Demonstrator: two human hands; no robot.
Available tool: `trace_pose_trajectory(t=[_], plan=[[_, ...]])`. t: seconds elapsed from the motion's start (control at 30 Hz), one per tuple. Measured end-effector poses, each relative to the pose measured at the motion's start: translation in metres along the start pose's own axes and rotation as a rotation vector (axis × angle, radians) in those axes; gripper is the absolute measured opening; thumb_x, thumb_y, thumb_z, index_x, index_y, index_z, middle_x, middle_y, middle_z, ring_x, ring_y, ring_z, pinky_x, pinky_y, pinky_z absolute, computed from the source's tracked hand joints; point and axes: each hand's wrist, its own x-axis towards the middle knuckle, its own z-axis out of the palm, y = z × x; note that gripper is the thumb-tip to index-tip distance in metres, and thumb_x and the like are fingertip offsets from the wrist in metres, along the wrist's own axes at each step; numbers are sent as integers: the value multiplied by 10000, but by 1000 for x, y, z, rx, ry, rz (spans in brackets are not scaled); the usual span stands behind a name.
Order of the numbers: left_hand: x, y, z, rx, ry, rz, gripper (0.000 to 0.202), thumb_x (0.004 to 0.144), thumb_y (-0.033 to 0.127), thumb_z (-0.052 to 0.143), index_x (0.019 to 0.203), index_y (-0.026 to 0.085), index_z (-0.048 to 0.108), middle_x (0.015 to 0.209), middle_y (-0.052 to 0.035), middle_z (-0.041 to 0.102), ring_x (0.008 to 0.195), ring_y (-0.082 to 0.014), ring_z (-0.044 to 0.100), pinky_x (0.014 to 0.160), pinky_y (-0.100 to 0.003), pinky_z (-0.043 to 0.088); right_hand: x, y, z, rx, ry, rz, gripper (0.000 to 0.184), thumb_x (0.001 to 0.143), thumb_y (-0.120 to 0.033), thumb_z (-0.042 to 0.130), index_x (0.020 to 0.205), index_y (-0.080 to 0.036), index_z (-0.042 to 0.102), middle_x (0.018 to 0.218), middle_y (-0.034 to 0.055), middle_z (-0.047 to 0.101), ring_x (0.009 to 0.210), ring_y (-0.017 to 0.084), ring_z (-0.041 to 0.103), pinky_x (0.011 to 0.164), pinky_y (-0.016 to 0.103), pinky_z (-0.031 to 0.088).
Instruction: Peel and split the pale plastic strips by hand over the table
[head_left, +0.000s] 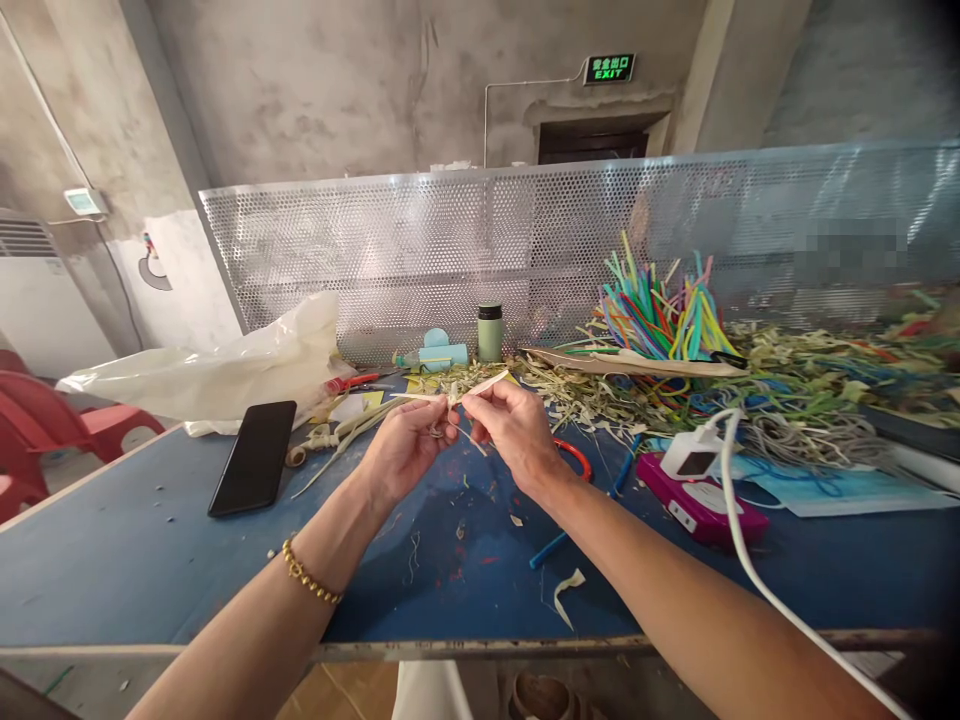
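Cream strips (454, 394) raised over blue table (172, 570), pinched in left hand (409, 440) and right hand (514, 425), both closed at the fingertips. Gold bead bracelet (309, 575) on left wrist. Leftward, black phone (253, 458) lying flat. Rightward, magenta power block (664, 492), white charger (679, 455) on top. Beyond: green flask (490, 338) upright, heaped dry strands (570, 396), multicoloured stems (664, 312). Behind, perforated metal screen (375, 250).
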Motion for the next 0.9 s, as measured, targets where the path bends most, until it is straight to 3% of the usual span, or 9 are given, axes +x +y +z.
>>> trace_pose_trajectory(t=[0.23,0.53,0.9], plan=[[-4,2,5,48,50,21,85,781,106,678,705,68,675,647,-43,609,551,-78,538,547,-188,441,-1,0,1,29,4,34,150,741,-287,660,687,-157,610,661,18,679,420,94,562,420,226,432],[-5,3,7,34,32,7,101,751,59,681,652,54,660,626,-33,579,525,-56,488,539,-177,433,-2,1,1,52,0,27,134,746,-273,655,697,-156,612,663,18,683,416,99,573,420,231,450],[-6,4,8,108,16,16,169,737,134,725,607,80,632,588,-13,543,505,-55,438,537,-193,405,0,-2,1,43,19,90,136,711,-289,639,680,-163,599,667,12,678,413,92,562,442,237,452]])
